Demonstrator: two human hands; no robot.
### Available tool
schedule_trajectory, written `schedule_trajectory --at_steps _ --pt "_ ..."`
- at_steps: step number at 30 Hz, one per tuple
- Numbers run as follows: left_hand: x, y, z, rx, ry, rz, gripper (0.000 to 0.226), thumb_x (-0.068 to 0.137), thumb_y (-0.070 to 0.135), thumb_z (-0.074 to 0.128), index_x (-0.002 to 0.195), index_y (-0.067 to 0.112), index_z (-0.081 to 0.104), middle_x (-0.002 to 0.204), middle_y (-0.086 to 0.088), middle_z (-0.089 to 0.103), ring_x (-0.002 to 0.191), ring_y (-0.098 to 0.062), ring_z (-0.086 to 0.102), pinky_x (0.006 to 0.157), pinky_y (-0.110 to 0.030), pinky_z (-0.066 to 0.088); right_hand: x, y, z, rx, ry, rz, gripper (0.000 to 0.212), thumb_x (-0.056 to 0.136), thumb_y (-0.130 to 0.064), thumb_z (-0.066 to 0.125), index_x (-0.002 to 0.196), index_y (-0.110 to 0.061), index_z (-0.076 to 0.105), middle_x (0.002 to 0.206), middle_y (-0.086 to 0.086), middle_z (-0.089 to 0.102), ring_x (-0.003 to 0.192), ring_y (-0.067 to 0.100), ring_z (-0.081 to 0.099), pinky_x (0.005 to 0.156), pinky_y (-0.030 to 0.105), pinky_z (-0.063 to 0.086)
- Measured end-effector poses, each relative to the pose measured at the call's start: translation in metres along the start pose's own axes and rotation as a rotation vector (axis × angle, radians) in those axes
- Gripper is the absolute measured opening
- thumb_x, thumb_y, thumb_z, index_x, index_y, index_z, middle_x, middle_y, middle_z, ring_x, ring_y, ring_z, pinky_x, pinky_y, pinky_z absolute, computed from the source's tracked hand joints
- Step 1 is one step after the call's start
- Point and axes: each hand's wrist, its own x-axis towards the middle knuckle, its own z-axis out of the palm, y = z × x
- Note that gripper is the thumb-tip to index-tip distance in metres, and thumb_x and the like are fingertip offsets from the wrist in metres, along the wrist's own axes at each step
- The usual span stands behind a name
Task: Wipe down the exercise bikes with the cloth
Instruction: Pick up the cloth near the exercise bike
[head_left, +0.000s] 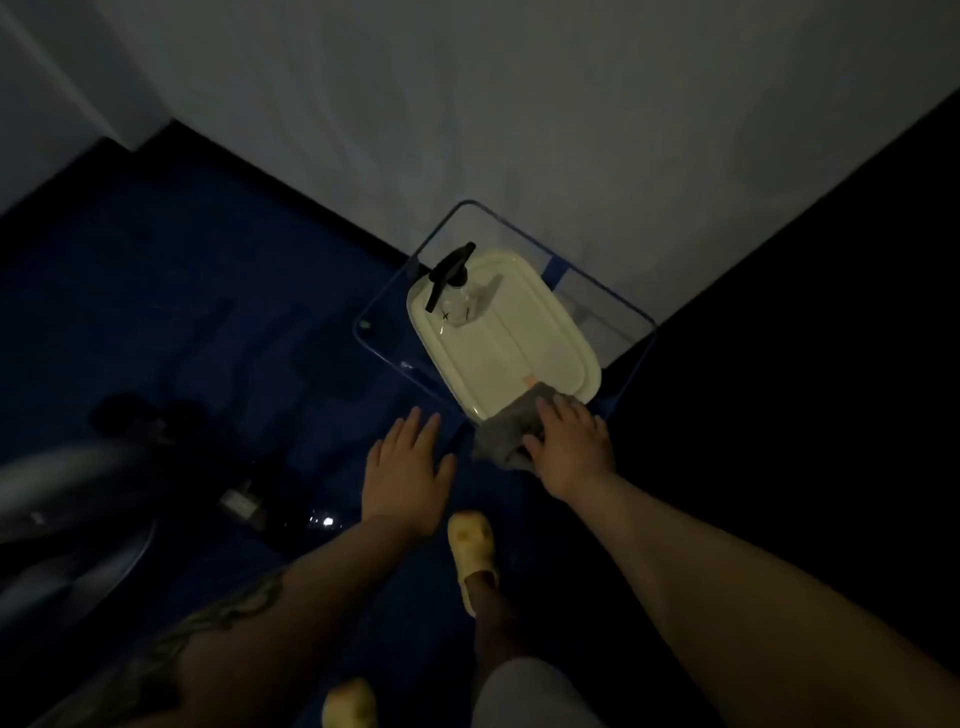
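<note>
A grey cloth (506, 431) lies over the near corner of a cream tray (519, 343), which rests on a clear table (613, 312). My right hand (571, 441) lies on the cloth with its fingers curled around its near edge. To the left, my left hand (408, 467) hovers flat with fingers apart, holding nothing. A clear spray bottle (457, 296) with a black trigger head stands at the tray's far end. Part of an exercise bike (78, 488) shows dimly at the left edge, its details lost in the dark.
The room is dim, with a dark blue floor (208, 291) and a pale wall (519, 130) behind the table. A dark panel (831, 364) rises on the right. My feet in yellow clogs (472, 551) stand just short of the table.
</note>
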Motion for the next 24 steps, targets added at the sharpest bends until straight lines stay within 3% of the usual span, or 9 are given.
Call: schedule_trajectory --at_steps 6,9,13,16,21,24 --pt "0.030 -0.007 0.020 -0.147 0.087 -0.208 0.057 0.098 0.038 0.039 0.150 0.024 0.021 0.160 -0.001 0.012 0.147 -0.020 0.011 0.120 -0.040 0.013 0.049 0.003 0.025 -0.057 -0.038 -0.078 0.047 0.097 -0.039 0.043 0.140 -0.019 0.040 0.154 0.005 0.025 0.140 0.024 0.021 0.117 0.040 0.014" --pt "0.023 -0.015 0.026 -0.133 0.062 -0.277 0.057 0.098 0.037 0.039 0.150 0.025 0.020 0.160 0.000 0.011 0.147 -0.019 0.010 0.120 -0.039 0.011 0.053 0.004 0.030 -0.036 0.107 -0.106 0.024 0.095 -0.030 0.049 0.111 -0.015 0.060 0.123 0.006 0.055 0.118 0.021 0.045 0.104 0.032 0.032" --pt "0.001 -0.025 0.024 -0.147 0.059 -0.372 0.057 0.098 0.037 0.039 0.150 0.026 0.020 0.160 0.001 0.012 0.147 -0.019 0.012 0.120 -0.039 0.013 0.047 0.000 0.014 0.025 0.160 -0.168 0.015 0.097 -0.019 0.047 0.100 -0.010 0.058 0.107 0.010 0.063 0.097 0.021 0.057 0.086 0.031 0.043" --pt "-0.023 -0.031 0.016 -0.199 0.086 -0.436 0.057 0.098 0.037 0.040 0.150 0.025 0.021 0.160 0.000 0.012 0.147 -0.020 0.013 0.120 -0.039 0.014 0.027 -0.016 -0.001 0.012 0.188 -0.277 0.013 0.097 -0.019 0.048 0.098 -0.008 0.055 0.098 0.009 0.063 0.090 0.021 0.058 0.071 0.026 0.038" --pt "-0.077 -0.054 -0.004 -0.310 0.210 -0.584 0.055 0.098 0.036 0.040 0.149 0.024 0.024 0.159 0.000 0.016 0.146 -0.020 0.016 0.119 -0.040 0.015 -0.030 -0.077 -0.014 -0.010 0.226 -0.547 0.018 0.095 -0.027 0.054 0.088 -0.011 0.058 0.083 0.008 0.064 0.079 0.024 0.060 0.064 0.029 0.033" --pt "-0.120 -0.078 -0.012 -0.388 0.331 -0.696 0.055 0.097 0.035 0.041 0.149 0.023 0.026 0.159 -0.001 0.018 0.145 -0.020 0.021 0.118 -0.039 0.017 -0.060 -0.125 -0.008 -0.035 0.169 -0.727 0.021 0.098 -0.032 0.044 0.095 -0.015 0.055 0.089 0.003 0.064 0.081 0.019 0.059 0.066 0.026 0.033"
